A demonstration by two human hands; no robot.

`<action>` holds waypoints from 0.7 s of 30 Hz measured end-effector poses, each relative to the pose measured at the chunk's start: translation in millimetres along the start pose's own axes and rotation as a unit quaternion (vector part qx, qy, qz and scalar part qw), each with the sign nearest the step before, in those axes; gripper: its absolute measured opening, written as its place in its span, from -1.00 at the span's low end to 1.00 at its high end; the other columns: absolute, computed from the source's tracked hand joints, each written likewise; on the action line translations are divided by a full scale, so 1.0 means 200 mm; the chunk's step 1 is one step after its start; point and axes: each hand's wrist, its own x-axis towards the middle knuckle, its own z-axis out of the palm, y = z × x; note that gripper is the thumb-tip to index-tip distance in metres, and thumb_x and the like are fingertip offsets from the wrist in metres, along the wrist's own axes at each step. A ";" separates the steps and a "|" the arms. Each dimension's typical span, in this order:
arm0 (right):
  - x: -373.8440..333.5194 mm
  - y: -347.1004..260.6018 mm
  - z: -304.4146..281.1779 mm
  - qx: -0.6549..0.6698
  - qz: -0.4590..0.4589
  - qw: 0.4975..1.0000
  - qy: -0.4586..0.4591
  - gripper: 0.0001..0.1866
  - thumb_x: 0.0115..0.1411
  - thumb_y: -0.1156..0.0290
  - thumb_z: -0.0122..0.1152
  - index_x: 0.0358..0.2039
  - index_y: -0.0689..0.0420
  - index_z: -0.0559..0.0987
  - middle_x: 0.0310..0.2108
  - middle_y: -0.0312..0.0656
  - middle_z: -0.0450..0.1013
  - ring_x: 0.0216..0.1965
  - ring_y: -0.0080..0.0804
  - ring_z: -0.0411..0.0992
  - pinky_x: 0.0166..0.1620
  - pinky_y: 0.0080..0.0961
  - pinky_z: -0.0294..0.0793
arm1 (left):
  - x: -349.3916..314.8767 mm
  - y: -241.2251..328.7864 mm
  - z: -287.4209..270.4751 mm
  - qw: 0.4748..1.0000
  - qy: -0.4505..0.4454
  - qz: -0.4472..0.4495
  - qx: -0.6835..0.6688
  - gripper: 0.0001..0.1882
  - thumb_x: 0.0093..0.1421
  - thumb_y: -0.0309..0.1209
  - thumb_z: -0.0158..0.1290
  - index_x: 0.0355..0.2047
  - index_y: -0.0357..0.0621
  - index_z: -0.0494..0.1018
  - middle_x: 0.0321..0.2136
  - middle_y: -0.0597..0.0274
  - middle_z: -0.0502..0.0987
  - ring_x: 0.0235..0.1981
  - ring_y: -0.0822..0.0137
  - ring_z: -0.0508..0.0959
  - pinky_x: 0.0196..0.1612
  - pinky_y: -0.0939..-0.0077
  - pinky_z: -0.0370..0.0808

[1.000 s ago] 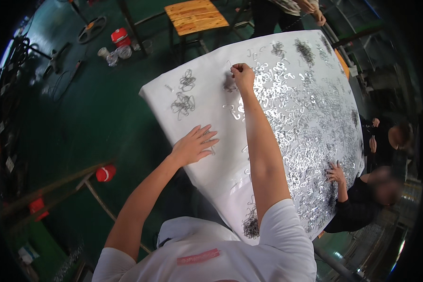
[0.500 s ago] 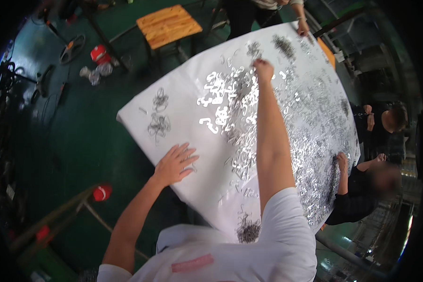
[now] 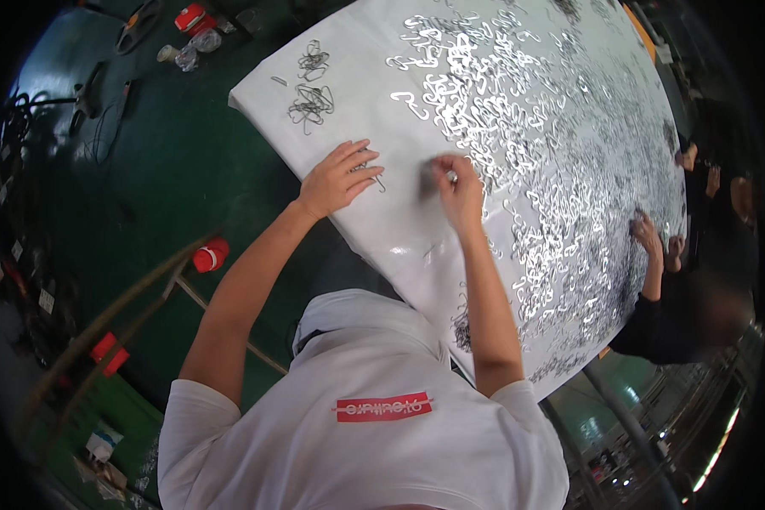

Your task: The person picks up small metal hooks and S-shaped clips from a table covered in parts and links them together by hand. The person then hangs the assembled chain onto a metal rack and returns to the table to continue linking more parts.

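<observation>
Head view: left hand (image 3: 338, 177) rests flat on white table (image 3: 399, 229); right hand (image 3: 455, 183) pinches a metal hook (image 3: 452, 176); best lifted singly, avoiding tangles.

Both bare forearms reach forward. The left hand (image 3: 338, 178) lies palm down with fingers spread; the right hand (image 3: 455, 189) is curled, fingertips pinched together, slightly blurred.

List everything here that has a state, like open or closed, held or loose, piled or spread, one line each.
left hand: open, fingers spread, flat on the table, touching a wire hook.
right hand: pinched on a small metal piece.
white table: covered by a glossy sheet.
metal hooks: loose, spread over most of the table.
two wire bundles: tangled, lying apart near the corner.
red can: lying on its side on the floor.
</observation>
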 end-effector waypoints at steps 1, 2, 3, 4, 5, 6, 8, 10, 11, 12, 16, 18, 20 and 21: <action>-0.13 0.01 -0.01 0.003 0.013 1.000 0.019 -0.87 0.15 0.50 0.14 -0.28 0.18 0.56 -0.31 -0.13 0.46 -0.31 -0.29 0.47 -0.39 -0.52 0.45 | 0.00 0.00 0.00 1.000 0.014 0.002 -0.020 -0.71 0.03 -0.38 0.18 -0.19 -0.01 0.55 -0.05 0.29 0.47 0.10 0.19 0.38 0.13 0.24 0.34; -0.25 0.03 -0.03 0.009 0.021 0.999 0.034 -0.88 0.15 0.50 0.14 -0.28 0.17 0.56 -0.31 -0.14 0.46 -0.31 -0.32 0.48 -0.39 -0.53 0.45 | 0.00 0.00 0.01 0.999 0.028 0.002 -0.041 -0.72 0.00 -0.40 0.21 -0.22 -0.04 0.55 -0.08 0.26 0.48 0.08 0.17 0.41 0.09 0.25 0.38; -0.37 0.04 -0.04 0.014 0.033 0.998 0.049 -0.88 0.16 0.50 0.14 -0.28 0.17 0.56 -0.31 -0.16 0.47 -0.31 -0.34 0.48 -0.39 -0.54 0.44 | 0.00 -0.01 0.01 0.998 0.034 0.001 -0.045 -0.72 -0.01 -0.40 0.22 -0.23 -0.04 0.55 -0.10 0.26 0.48 0.05 0.16 0.42 0.06 0.26 0.39; -0.47 0.05 -0.05 0.018 0.042 0.997 0.066 -0.88 0.16 0.50 0.15 -0.28 0.17 0.57 -0.31 -0.17 0.47 -0.31 -0.37 0.48 -0.39 -0.55 0.44 | 0.00 -0.01 0.01 0.998 0.039 0.000 -0.050 -0.72 -0.03 -0.40 0.22 -0.25 -0.05 0.56 -0.11 0.26 0.48 0.03 0.16 0.43 0.03 0.27 0.41; -0.56 0.07 -0.06 0.035 0.066 0.995 0.071 -0.88 0.16 0.50 0.15 -0.28 0.17 0.57 -0.30 -0.18 0.47 -0.31 -0.38 0.48 -0.38 -0.55 0.44 | 0.00 0.00 0.01 0.997 0.049 0.001 -0.056 -0.73 -0.04 -0.40 0.23 -0.26 -0.05 0.56 -0.13 0.25 0.48 0.01 0.15 0.44 0.01 0.28 0.43; -0.64 0.08 -0.08 0.051 0.087 0.992 0.077 -0.89 0.16 0.50 0.14 -0.28 0.17 0.57 -0.30 -0.19 0.48 -0.31 -0.40 0.48 -0.38 -0.55 0.44 | -0.01 0.01 0.01 0.998 0.039 -0.014 -0.057 -0.75 -0.04 -0.38 0.23 -0.28 -0.02 0.56 -0.13 0.27 0.48 0.02 0.17 0.43 0.02 0.29 0.41; -0.74 0.10 -0.12 0.055 0.113 0.988 0.089 -0.89 0.17 0.51 0.14 -0.28 0.17 0.57 -0.29 -0.21 0.48 -0.31 -0.41 0.48 -0.37 -0.56 0.44 | 0.00 0.02 0.00 0.997 0.027 -0.035 -0.058 -0.78 -0.03 -0.34 0.24 -0.32 0.04 0.56 -0.13 0.32 0.48 0.04 0.22 0.40 0.04 0.31 0.38; -0.84 0.10 -0.18 0.031 0.131 0.986 0.102 -0.89 0.17 0.52 0.13 -0.28 0.17 0.57 -0.28 -0.21 0.49 -0.31 -0.41 0.49 -0.36 -0.55 0.44 | 0.02 0.03 -0.01 0.999 0.013 -0.020 -0.044 -0.82 -0.03 -0.33 0.23 -0.36 0.05 0.56 -0.13 0.32 0.48 0.05 0.21 0.39 0.05 0.28 0.34; -0.87 0.10 -0.20 0.030 0.130 0.984 0.115 -0.88 0.17 0.53 0.13 -0.28 0.17 0.57 -0.28 -0.20 0.49 -0.31 -0.41 0.49 -0.37 -0.55 0.44 | 0.03 0.03 0.00 0.999 0.005 -0.009 -0.040 -0.84 -0.02 -0.33 0.22 -0.38 0.05 0.55 -0.12 0.33 0.48 0.06 0.20 0.38 0.06 0.26 0.32; -0.90 0.11 -0.22 0.030 0.132 0.982 0.131 -0.88 0.17 0.53 0.13 -0.28 0.17 0.57 -0.28 -0.19 0.49 -0.31 -0.40 0.49 -0.37 -0.54 0.45 | 0.03 0.03 -0.01 1.000 -0.004 0.003 -0.018 -0.86 -0.02 -0.33 0.22 -0.40 0.04 0.55 -0.12 0.31 0.47 0.07 0.18 0.37 0.08 0.23 0.29; -1.06 0.15 -0.31 0.011 0.152 0.968 0.199 -0.88 0.16 0.52 0.13 -0.28 0.19 0.57 -0.32 -0.14 0.50 -0.33 -0.36 0.50 -0.36 -0.49 0.44 | 0.10 0.02 0.02 0.995 -0.048 0.071 0.051 -0.87 -0.01 -0.36 0.18 -0.41 -0.02 0.51 -0.04 0.28 0.43 0.16 0.06 0.27 0.15 0.09 0.17; -1.15 0.21 -0.36 -0.012 0.170 0.959 0.225 -0.88 0.16 0.50 0.13 -0.29 0.19 0.57 -0.34 -0.13 0.50 -0.36 -0.32 0.49 -0.35 -0.45 0.43 | 0.13 0.05 0.03 0.989 -0.066 0.101 0.084 -0.84 0.00 -0.39 0.16 -0.38 -0.07 0.47 -0.01 0.23 0.40 0.19 0.05 0.24 0.18 0.05 0.14; -1.22 0.28 -0.40 -0.034 0.186 0.945 0.267 -0.88 0.15 0.48 0.14 -0.30 0.18 0.58 -0.36 -0.12 0.50 -0.39 -0.29 0.48 -0.34 -0.42 0.43 | 0.14 0.14 0.08 0.986 -0.078 0.124 0.078 -0.83 0.01 -0.43 0.14 -0.36 -0.11 0.43 0.02 0.19 0.37 0.21 0.03 0.20 0.20 0.01 0.11; -1.25 0.33 -0.44 -0.045 0.194 0.934 0.298 -0.87 0.15 0.47 0.15 -0.30 0.18 0.58 -0.36 -0.13 0.50 -0.40 -0.28 0.48 -0.33 -0.41 0.42 | 0.13 0.21 0.11 0.986 -0.084 0.134 0.053 -0.83 0.01 -0.45 0.12 -0.35 -0.12 0.41 0.03 0.16 0.36 0.22 0.01 0.19 0.21 -0.01 0.10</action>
